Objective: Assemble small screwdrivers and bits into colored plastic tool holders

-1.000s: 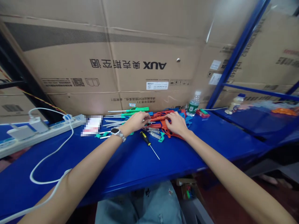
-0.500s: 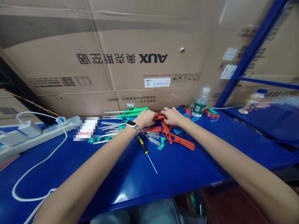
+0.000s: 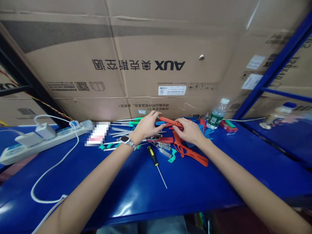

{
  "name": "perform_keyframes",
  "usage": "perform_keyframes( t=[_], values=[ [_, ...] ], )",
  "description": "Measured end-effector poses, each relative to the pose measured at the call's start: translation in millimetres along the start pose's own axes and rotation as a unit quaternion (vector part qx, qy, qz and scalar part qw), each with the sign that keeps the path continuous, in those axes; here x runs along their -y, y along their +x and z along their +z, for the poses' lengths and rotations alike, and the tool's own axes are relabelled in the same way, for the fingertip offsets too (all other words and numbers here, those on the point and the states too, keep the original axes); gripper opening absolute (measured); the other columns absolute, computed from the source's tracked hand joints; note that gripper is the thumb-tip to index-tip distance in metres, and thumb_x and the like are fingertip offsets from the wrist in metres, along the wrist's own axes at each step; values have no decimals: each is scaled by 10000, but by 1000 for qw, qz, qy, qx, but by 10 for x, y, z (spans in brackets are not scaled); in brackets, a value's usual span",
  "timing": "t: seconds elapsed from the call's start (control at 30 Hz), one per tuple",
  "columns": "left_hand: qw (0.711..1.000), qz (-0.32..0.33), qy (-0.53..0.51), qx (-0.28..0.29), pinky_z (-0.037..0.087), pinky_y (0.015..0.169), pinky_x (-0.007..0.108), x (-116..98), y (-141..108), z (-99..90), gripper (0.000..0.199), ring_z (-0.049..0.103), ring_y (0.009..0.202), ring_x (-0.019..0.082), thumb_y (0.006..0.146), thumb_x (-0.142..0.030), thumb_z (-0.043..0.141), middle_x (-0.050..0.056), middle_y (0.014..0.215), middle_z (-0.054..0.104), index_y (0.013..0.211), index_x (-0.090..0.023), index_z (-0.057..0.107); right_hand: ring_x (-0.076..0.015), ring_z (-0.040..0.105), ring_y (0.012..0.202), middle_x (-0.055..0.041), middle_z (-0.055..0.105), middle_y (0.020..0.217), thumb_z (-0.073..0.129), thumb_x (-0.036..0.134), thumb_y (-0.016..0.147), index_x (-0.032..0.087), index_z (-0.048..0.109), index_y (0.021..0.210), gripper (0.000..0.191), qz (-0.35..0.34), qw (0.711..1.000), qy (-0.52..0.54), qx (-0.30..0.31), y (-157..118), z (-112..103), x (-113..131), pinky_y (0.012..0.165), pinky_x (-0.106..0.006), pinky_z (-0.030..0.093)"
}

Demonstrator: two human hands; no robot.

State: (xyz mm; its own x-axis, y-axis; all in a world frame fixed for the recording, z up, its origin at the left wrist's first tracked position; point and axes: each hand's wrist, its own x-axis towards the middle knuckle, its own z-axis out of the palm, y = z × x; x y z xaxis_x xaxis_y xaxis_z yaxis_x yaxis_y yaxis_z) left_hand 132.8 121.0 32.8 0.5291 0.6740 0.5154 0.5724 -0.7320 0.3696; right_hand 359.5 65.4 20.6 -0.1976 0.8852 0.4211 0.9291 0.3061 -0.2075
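Observation:
An orange-red plastic handle shell (image 3: 170, 121) is held between my hands, above the pile at the back of the blue table. My left hand (image 3: 146, 126), with a watch at its wrist, grips the shell's left end, thumb apart from the fingers. Curled over the right end is my right hand (image 3: 190, 130). Below them lie another orange-red shell (image 3: 195, 156), a red piece (image 3: 166, 140), clear plastic parts (image 3: 165, 152) and a small green part (image 3: 172, 156). A black-and-yellow screwdriver (image 3: 152, 156) rests in front, its tip toward me. Fingertip contact is partly hidden.
Metal rods (image 3: 120, 131) and green-handled pieces lie left of the hands. Blue pieces (image 3: 207, 132), a water bottle (image 3: 216, 114) and a red box (image 3: 229, 126) stand right. A power strip (image 3: 52, 143) with white cables is at left; a large carton (image 3: 136, 39) rises behind.
The view has shifted slightly, so the scene sits further right. My hands have drawn a little apart and more of the orange-red shell shows between them; the left thumb has spread from its fingers.

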Motion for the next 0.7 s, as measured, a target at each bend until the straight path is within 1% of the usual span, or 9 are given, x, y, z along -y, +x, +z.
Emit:
perform_keyframes(
  t=[0.03,0.07,0.13,0.17,0.23,0.33,0.43,0.53,0.7],
  values=[
    [998,-34,-42,-13,551,823,391,-4,-78,-16,513,699,926,264,886,-446,736,156,1190,678,1267,-136,590,-256,671,995,-101,717,1139,487,374,1018,201,668,1198,308,1,1000,19,-11,-44,46,44,774,-318,451],
    [992,-80,-101,-14,559,746,368,-7,-161,-29,521,701,813,235,894,-494,717,138,1089,708,1249,-134,589,-259,667,1025,-112,704,1174,467,381,1034,191,656,1249,344,-4,1000,26,-16,-82,88,101,807,-323,462],
    [960,-150,-237,-10,552,627,330,-4,-334,-51,513,672,637,185,922,-596,639,99,906,722,1148,-137,612,-263,666,1026,-136,676,1218,446,374,1049,164,628,1325,391,-29,999,16,-10,-137,155,255,849,-341,474],
    [939,-165,-301,-14,552,601,319,3,-422,-62,524,662,596,172,920,-630,621,81,849,716,1106,-140,616,-261,668,1008,-143,663,1229,444,370,1052,158,616,1350,404,-48,999,7,1,-153,181,346,859,-350,477],
    [900,-175,-398,-39,568,611,308,34,-596,-93,541,672,595,165,885,-660,650,53,785,707,1056,-148,620,-248,667,974,-145,644,1241,441,384,1058,171,592,1394,426,-79,997,4,19,-167,226,533,855,-353,483],
    [863,-182,-462,-88,586,683,301,124,-839,-159,531,689,650,159,810,-617,761,34,768,716,1038,-152,647,-223,660,967,-121,645,1201,430,417,1066,215,579,1421,435,-97,993,61,21,-162,307,750,825,-327,492],
    [851,-185,-481,-104,587,723,301,223,-1035,-232,512,691,680,152,780,-559,812,46,800,740,1053,-146,684,-198,660,949,-81,678,1114,493,421,1045,232,653,1330,378,-111,978,176,0,-168,405,841,848,-319,501],
    [851,-181,-485,-92,594,771,308,264,-1167,-292,499,712,740,162,781,-521,821,65,863,767,1092,-146,716,-201,677,970,-66,719,1103,626,415,969,219,709,1223,331,-92,950,296,-20,-220,479,854,904,-352,510],
    [860,-182,-474,-55,610,814,341,202,-1278,-333,484,729,779,173,863,-526,742,77,959,784,1190,-170,730,-221,702,989,-75,748,1114,756,414,841,191,708,1104,347,-37,907,419,7,-332,524,839,937,-406,529]
  ],
)
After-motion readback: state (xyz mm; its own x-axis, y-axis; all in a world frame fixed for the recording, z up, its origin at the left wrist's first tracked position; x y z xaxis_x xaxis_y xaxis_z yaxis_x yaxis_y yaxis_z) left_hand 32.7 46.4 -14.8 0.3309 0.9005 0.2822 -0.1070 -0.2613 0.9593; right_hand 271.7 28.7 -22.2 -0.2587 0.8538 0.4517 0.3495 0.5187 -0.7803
